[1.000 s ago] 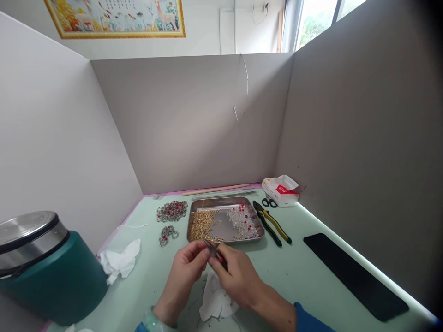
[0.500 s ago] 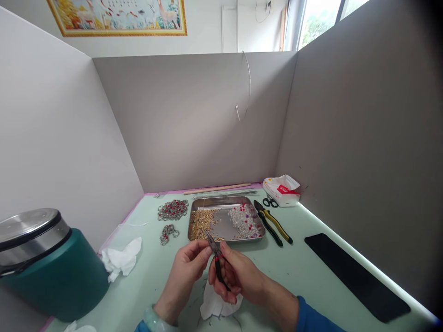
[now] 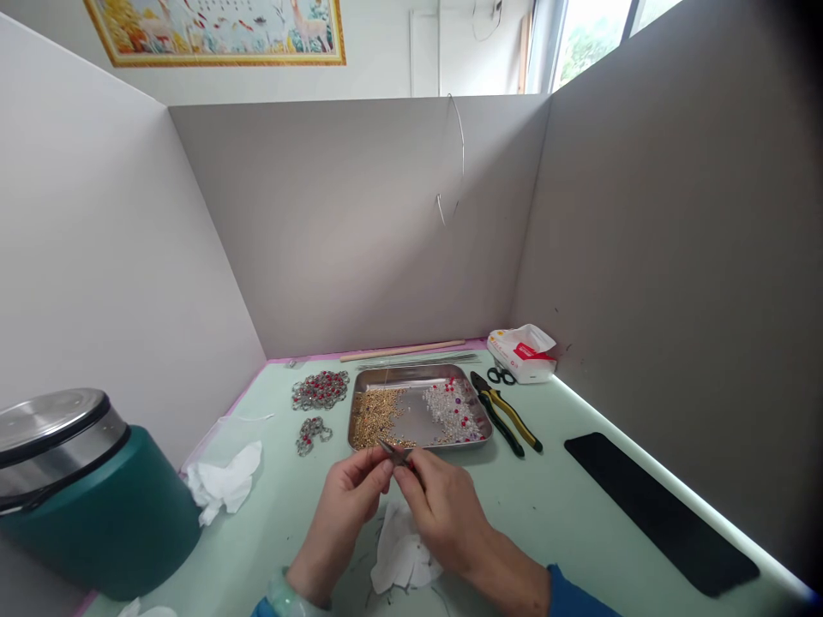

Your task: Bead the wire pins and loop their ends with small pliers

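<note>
My right hand (image 3: 443,506) is closed round a pair of small pliers (image 3: 393,452); only the grey jaws show, their tip pointing up and left, while the handles are hidden in the palm. Beside the jaws, my left hand (image 3: 357,493) pinches thumb against forefinger. Whatever lies between those fingertips is too small to make out. Both hands are just in front of a metal tray (image 3: 411,374), which has gold beads (image 3: 376,416) on its left and clear and red beads (image 3: 453,410) on its right. Below the hands lies a white tissue (image 3: 399,553).
Beaded chain piles (image 3: 320,390) lie left of the tray. Yellow-black pliers (image 3: 507,416), scissors (image 3: 501,375) and a tissue pack (image 3: 522,353) are on its right. A green flask (image 3: 109,506) stands at left, near a crumpled tissue (image 3: 225,480). A black mat (image 3: 662,514) lies at right.
My right hand has turned over, palm now downward, rotating the pliers so their handles no longer show. My left hand keeps its pinch in nearly the same place.
</note>
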Tool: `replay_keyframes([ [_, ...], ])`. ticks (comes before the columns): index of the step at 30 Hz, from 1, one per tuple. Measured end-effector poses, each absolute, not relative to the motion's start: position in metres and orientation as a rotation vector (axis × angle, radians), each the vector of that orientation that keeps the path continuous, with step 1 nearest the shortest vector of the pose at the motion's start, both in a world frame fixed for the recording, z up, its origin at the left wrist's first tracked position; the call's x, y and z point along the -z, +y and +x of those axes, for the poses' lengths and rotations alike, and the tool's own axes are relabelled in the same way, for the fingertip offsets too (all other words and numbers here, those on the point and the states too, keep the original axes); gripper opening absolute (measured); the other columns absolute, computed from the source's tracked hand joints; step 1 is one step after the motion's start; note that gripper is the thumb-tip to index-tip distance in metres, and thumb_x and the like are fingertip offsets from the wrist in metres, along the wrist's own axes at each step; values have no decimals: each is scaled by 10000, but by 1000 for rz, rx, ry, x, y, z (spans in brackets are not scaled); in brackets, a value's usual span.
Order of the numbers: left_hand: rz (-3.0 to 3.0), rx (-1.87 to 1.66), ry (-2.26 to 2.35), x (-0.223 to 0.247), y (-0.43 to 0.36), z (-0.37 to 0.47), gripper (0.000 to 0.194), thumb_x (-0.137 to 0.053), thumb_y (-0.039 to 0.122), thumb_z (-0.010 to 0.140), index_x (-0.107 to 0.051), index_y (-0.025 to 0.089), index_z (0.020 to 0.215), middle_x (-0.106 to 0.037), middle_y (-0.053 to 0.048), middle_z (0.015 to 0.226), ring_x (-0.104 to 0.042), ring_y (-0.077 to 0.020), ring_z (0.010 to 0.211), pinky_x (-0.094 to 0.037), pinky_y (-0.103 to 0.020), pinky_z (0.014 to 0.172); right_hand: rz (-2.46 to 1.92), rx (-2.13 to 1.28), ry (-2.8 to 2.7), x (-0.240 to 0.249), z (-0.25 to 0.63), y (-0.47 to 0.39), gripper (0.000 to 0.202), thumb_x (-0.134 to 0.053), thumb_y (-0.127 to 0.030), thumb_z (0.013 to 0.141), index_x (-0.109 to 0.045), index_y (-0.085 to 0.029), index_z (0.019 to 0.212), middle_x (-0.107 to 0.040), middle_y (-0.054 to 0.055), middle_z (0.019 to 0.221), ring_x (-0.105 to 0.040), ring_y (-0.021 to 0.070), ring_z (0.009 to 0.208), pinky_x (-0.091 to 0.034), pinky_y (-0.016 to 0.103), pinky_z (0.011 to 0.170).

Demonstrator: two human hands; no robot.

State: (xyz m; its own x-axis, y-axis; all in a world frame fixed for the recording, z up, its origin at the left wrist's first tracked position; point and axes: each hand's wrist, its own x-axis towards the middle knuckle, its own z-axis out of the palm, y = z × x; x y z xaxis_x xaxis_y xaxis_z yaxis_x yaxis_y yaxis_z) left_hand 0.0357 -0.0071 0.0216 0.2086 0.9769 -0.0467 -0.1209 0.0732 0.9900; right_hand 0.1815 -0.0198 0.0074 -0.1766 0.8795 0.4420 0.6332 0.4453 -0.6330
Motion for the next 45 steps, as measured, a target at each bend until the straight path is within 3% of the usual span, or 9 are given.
replay_keyframes([
  [4, 1204, -1078, 964, -22, -8, 35, 348, -613, 361, 760, -652, 100, 987, -266, 84, 507, -161, -46, 448, -112, -197, 409, -1396, 45, -1913, -4, 182, -19, 276, -390, -398, 897, -515, -178, 788, -526, 37, 736, -489, 176, 677, -275, 275, 569],
  [10, 1204, -1080, 925, -22, -9, 34, 383, -599, 346, 772, -636, 106, 1068, -231, 85, 507, -151, -54, 459, -105, -205, 418, -1421, 255, -1903, -5, 185, -17, 273, -420, -422, 874, -532, -182, 807, -473, 56, 770, -447, 203, 716, -293, 290, 600],
  [25, 1206, -1065, 909, -20, -9, 33, 389, -616, 326, 776, -617, 89, 1084, -255, 85, 508, -150, -48, 457, -98, -215, 424, -1409, 141, -1894, -5, 185, -17, 295, -423, -426, 869, -563, -167, 849, -498, 76, 799, -450, 224, 771, -330, 327, 655],
  [29, 1151, -1099, 927, -23, -9, 35, 406, -605, 343, 780, -593, 93, 1099, -240, 95, 499, -146, -47, 451, -101, -208, 417, -1319, -365, -1867, -9, 183, -17, 338, -374, -433, 895, -563, -166, 807, -537, 51, 749, -489, 182, 711, -343, 297, 630],
  [32, 1071, -1154, 920, -27, -10, 37, 395, -531, 387, 824, -575, 111, 1104, -267, 89, 524, -149, -47, 445, -115, -206, 406, -1211, -1171, -1649, -13, 183, -13, 478, -276, -503, 907, -552, -155, 731, -479, 1, 575, -434, 112, 500, -319, 235, 477],
  [35, 1047, -1172, 930, -29, -10, 38, 390, -442, 428, 860, -587, 124, 1058, -337, 71, 564, -180, -43, 433, -143, -203, 393, -1055, -1824, -1284, -13, 183, -8, 571, -239, -586, 877, -563, -138, 734, -442, -20, 512, -333, 66, 354, -179, 193, 339],
  [38, 1096, -1139, 985, -27, -9, 37, 361, -467, 418, 850, -580, 129, 1035, -357, 77, 548, -198, -36, 410, -140, -190, 376, -877, -2104, -1052, -9, 186, -6, 581, -262, -601, 864, -579, -128, 748, -464, -16, 512, -340, 52, 318, -119, 178, 308],
  [45, 1194, -1122, 1049, -22, -5, 36, 296, -464, 410, 848, -518, 166, 1007, -492, 67, 527, -260, -28, 333, -171, -168, 332, -695, -2342, -846, 1, 190, -1, 596, -263, -601, 866, -595, -117, 763, -488, -5, 506, -397, 63, 314, -150, 159, 285],
])
